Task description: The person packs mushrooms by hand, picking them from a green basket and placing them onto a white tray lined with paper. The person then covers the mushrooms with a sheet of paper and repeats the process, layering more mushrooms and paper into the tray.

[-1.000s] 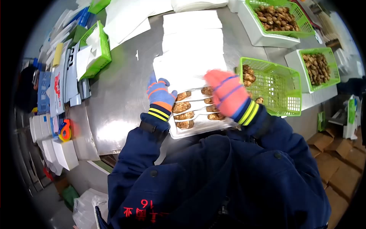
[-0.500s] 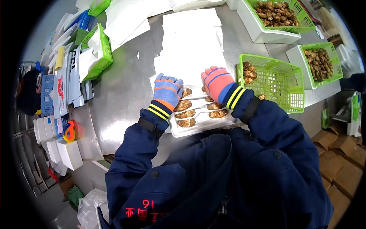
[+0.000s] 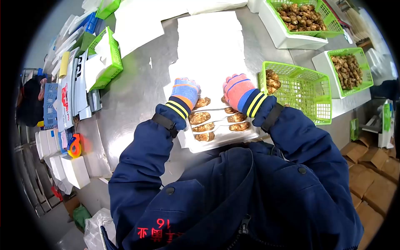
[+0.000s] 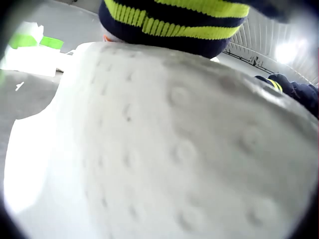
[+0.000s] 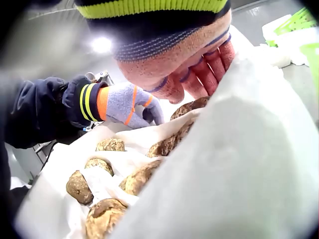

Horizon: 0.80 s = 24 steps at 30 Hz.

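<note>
In the head view, my left hand in a blue glove and my right hand in a pink glove lie at either side of a white tray. Both have bent fingers gripping the white sheet beyond the rows. Brown knobbly pieces lie in two columns, with white folds between rows. From the right wrist, my right fingers show beside a brown piece; my left hand bends down at the far side. A pale dimpled surface fills most of the left wrist view.
A green basket with a few brown pieces stands right of the tray. Two fuller green baskets sit on white boxes farther right. At left are a green basket with white sheets and a tape dispenser; cartons lie lower right.
My right hand has come from beside the right-hand basket to the upper right of the tray. My left hand has shifted slightly right, and its fingers have bent from a straighter pose.
</note>
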Motion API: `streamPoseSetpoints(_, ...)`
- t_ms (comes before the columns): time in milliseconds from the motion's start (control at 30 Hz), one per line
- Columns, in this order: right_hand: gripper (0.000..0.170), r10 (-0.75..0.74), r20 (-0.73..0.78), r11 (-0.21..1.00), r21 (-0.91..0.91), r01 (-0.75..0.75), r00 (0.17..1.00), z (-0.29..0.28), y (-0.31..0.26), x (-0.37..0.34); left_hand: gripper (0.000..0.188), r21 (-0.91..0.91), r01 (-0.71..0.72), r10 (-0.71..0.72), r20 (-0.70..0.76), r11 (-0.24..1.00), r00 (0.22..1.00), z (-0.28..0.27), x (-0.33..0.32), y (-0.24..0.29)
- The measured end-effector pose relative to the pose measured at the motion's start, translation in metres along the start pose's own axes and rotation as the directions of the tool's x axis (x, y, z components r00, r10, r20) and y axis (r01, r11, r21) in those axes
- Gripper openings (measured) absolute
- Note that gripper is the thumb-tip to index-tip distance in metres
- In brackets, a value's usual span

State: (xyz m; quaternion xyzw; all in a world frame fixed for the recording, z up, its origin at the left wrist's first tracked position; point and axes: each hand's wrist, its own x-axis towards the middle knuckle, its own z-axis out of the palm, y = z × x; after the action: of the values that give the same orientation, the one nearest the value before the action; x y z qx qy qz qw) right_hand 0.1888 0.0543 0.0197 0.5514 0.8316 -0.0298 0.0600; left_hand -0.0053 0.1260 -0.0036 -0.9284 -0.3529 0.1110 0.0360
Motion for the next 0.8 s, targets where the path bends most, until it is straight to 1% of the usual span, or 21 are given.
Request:
streamPoseSetpoints(33,0.025,-0.013,-0.054,1.000,0.020,0.014,0.998,-0.004,0.001,0.000,0.015,-0.010,-0.002,0.002,-0.022,1.000,1.000,-0.002,0.001,0.000)
streamPoseSetpoints(67,0.026,-0.023,-0.106,0.999,0.039,0.027,0.994,-0.005,0.001,0.000,0.015,0.006,-0.020,0.020,0.002,1.000,1.000,-0.011,0.003,0.001)
streamPoseSetpoints(167,0.030,0.064,0.100,0.996,0.055,-0.069,0.993,-0.005,-0.002,0.011,0.013,0.010,-0.072,0.071,0.066,0.997,0.995,0.004,0.015,-0.001)
streamPoseSetpoints(200,0.034,0.071,0.095,0.995,0.063,-0.078,0.993,-0.006,-0.003,0.012,0.012,0.118,-0.077,0.074,0.027,0.990,0.997,0.012,0.020,-0.001)
streamPoseSetpoints(233,0.033,0.087,0.111,0.996,0.024,-0.090,0.990,-0.008,-0.005,0.016,0.012,0.084,-0.097,0.092,0.062,0.992,0.994,0.010,0.022,0.000)
streamPoseSetpoints(300,0.031,0.110,0.192,0.993,0.010,-0.114,0.975,-0.014,-0.007,0.021,0.013,0.013,-0.135,0.132,0.132,0.991,0.982,0.007,0.025,0.000)
streamPoseSetpoints(333,0.029,0.127,0.169,0.991,0.030,-0.134,0.977,-0.011,-0.007,0.021,0.014,-0.003,-0.139,0.137,0.178,0.990,0.974,0.005,0.027,-0.001)
streamPoseSetpoints(433,0.030,0.099,0.145,0.993,0.045,-0.107,0.984,-0.008,-0.004,0.017,0.013,-0.022,-0.194,0.195,0.155,0.981,0.968,0.002,0.024,-0.003)
streamPoseSetpoints(467,0.032,0.098,0.206,0.993,0.044,-0.110,0.974,-0.007,-0.003,0.020,0.014,-0.090,-0.199,0.211,0.144,0.976,0.967,0.005,0.022,-0.006)
streamPoseSetpoints(567,0.033,0.090,0.141,0.995,0.026,-0.094,0.986,-0.012,-0.004,0.014,0.012,-0.073,-0.212,0.219,0.101,0.974,0.970,-0.001,0.017,-0.010)
streamPoseSetpoints(600,0.033,0.070,0.131,0.997,0.009,-0.072,0.989,-0.016,-0.004,0.012,0.012,-0.134,-0.217,0.230,0.083,0.967,0.970,-0.001,0.015,-0.016)
streamPoseSetpoints(633,0.033,0.027,0.014,0.999,0.045,-0.027,1.000,-0.008,-0.001,0.006,0.011,-0.124,-0.253,0.256,0.007,0.960,0.967,-0.009,0.005,-0.018)
streamPoseSetpoints(700,0.034,-0.018,0.015,0.995,0.100,0.017,1.000,-0.011,-0.001,0.004,0.010,-0.142,-0.292,0.297,0.015,0.946,0.955,-0.019,-0.004,-0.016)
streamPoseSetpoints(733,0.036,0.025,-0.036,0.997,0.076,-0.022,0.999,-0.006,-0.004,0.003,0.009,-0.212,-0.340,0.335,-0.060,0.916,0.940,-0.014,-0.006,-0.018)
streamPoseSetpoints(800,0.037,0.037,0.056,0.998,0.047,-0.040,0.998,-0.002,-0.004,0.006,0.010,-0.270,-0.246,0.253,-0.012,0.931,0.967,-0.001,-0.008,-0.016)
